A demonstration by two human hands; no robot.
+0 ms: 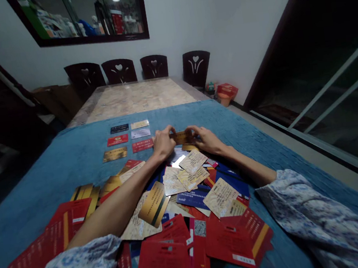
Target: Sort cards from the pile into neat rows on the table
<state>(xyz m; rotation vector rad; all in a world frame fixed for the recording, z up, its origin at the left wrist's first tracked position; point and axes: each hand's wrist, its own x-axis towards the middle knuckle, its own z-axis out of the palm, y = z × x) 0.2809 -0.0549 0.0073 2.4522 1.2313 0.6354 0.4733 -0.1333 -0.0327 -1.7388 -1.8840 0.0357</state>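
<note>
Between my two hands a gold card is held up by its short ends, just past the far edge of a card pile. My left hand pinches its left end, and my right hand grips the right end. Beneath my forearms spreads a loose heap of red cards, cream cards, blue cards and gold cards. Left of my left hand, cards lie in two columns: a black card, a cream card, a silver card, red cards and a gold card.
A blue cloth covers the near part of the table, with a marbled tabletop beyond it. Several dark chairs line the far side. A red bag in a bin stands on the floor to the right.
</note>
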